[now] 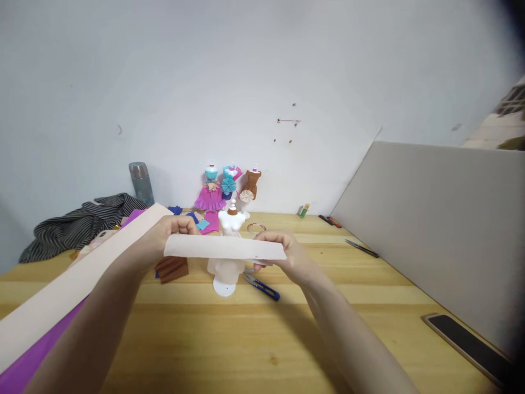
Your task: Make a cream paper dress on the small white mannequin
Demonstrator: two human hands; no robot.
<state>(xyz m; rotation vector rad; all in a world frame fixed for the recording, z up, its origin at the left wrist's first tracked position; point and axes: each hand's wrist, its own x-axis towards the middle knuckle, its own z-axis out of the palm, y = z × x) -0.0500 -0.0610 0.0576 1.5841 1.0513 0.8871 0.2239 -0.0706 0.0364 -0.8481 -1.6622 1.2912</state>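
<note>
A white paper-like strip (221, 247) stretches level between my two hands. My left hand (173, 229) pinches its left end, and the fingertips are partly hidden behind it. At the other end my right hand (284, 247) grips the strip with curled fingers. Just behind the strip stands a small white mannequin (232, 220) with a brown neck band, its middle covered from view; pale material shows around its lower part. Blue-handled thread snips (264, 288) lie on the table near my right hand. Below my left hand is a folded brown piece (174, 269).
Three dressed mannequins (210, 191) stand against the wall. Long cream and purple sheets (69, 293) lie at left beside a striped cloth (82, 224) and a flask (141, 183). Rightward are a tall grey panel (435, 230), a phone (467, 345), tweezers-like tool (363, 249) and a small green bottle (304, 210).
</note>
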